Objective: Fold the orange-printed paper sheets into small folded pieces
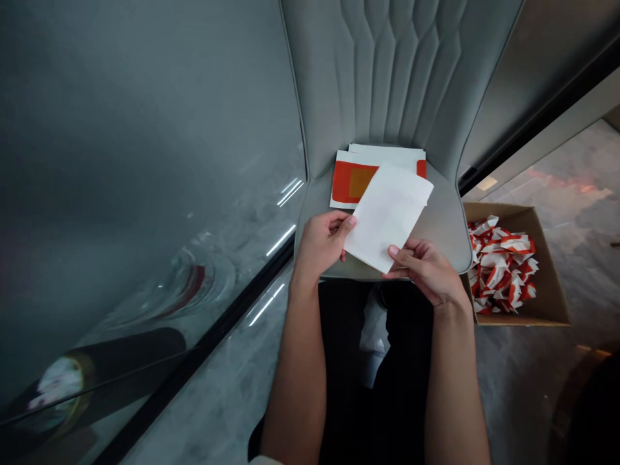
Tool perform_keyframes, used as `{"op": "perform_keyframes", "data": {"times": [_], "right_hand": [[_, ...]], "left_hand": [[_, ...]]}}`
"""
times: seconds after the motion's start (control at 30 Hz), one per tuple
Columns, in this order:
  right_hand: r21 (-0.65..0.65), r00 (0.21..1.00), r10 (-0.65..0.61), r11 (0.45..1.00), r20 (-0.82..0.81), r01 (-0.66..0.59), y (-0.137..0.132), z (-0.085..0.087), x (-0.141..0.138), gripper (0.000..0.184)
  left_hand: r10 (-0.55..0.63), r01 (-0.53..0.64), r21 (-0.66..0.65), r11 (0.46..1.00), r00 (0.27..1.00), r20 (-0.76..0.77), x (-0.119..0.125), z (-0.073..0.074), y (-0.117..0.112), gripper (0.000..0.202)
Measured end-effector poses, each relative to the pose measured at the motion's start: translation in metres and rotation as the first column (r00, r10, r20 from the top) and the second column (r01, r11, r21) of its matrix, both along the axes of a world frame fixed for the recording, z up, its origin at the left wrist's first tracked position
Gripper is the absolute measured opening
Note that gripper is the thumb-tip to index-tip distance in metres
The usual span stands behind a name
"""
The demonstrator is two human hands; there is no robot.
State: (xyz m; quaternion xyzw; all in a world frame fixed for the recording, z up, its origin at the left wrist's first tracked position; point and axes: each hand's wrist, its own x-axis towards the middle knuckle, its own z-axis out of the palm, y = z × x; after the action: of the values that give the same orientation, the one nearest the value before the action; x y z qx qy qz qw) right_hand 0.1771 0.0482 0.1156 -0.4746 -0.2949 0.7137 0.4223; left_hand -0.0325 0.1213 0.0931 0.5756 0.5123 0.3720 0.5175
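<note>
A white sheet of paper [387, 216] is tilted above the seat of a grey chair [320, 194]. My left hand [322, 242] pinches its left edge between thumb and fingers. At the lower right corner, my right hand [426, 265] grips the sheet, thumb on top and fingers beneath. Behind it on the seat lies a stack of printed sheets [341, 184], white with an orange-red block and a yellow-brown rectangle. The held sheet hides part of that stack, and its underside does not show.
A cardboard box [549, 278] on the floor right of the chair holds many crumpled or folded red-and-white paper pieces [504, 265]. A glossy reflective panel [145, 129] with a black bottom edge stands at the left. My legs [407, 342] are before the chair.
</note>
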Motion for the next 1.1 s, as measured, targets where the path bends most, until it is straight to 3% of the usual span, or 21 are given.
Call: {"op": "perform_keyframes", "data": {"times": [0.33, 0.73, 1.1], "right_hand": [[-0.043, 0.99, -0.068, 0.996, 0.12, 0.073, 0.002, -0.005, -0.002, 0.04], [-0.024, 0.984, -0.115, 0.993, 0.136, 0.119, 0.003, -0.009, 0.0, 0.044], [0.049, 0.959, -0.257, 0.966, 0.116, 0.253, 0.007, -0.012, 0.004, 0.044]], "left_hand": [[0.088, -0.088, 0.017, 0.996, 0.996, 0.029, 0.002, 0.005, -0.001, 0.027], [0.068, -0.069, 0.082, 0.994, 0.998, 0.004, 0.001, 0.009, -0.002, 0.024], [0.022, -0.019, 0.072, 0.997, 0.999, -0.032, -0.006, 0.007, -0.002, 0.025]]}}
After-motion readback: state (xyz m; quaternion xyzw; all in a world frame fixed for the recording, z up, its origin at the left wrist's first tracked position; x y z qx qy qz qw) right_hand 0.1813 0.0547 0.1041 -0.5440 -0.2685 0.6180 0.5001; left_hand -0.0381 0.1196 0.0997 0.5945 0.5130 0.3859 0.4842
